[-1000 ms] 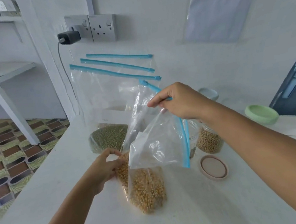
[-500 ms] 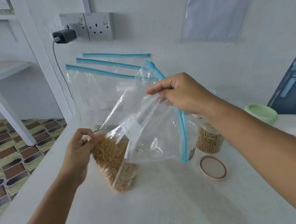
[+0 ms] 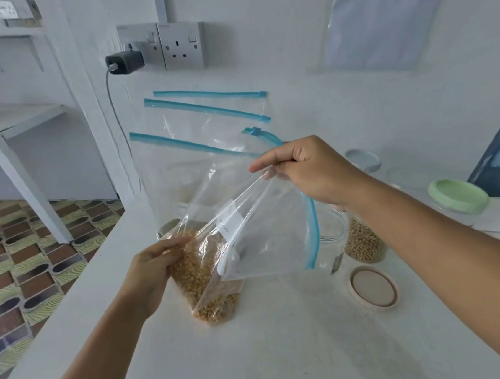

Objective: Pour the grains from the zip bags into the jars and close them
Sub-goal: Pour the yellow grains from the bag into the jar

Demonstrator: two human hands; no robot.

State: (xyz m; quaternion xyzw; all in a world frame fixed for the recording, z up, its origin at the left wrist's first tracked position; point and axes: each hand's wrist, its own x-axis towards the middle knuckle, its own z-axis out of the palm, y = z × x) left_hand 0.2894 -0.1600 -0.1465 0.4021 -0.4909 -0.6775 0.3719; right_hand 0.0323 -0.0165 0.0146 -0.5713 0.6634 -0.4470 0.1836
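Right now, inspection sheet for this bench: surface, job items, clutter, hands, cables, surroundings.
Surface: white table, no spilled grains seen.
Job's things: zip bag of yellow grains held over the table, its grain end low; empty clear jar behind it; filled jar of beans, no lid on it; pink lid lying flat; green lid and grey lid further back; more zip bags leaning on the wall.
Clutter: nothing seen.
Hands: left hand holds the grain end; right hand pinches the zip edge.
Cables: charger plugged into wall socket, cable hanging down.
Surroundings: paper sheet on wall, patterned floor, side table.
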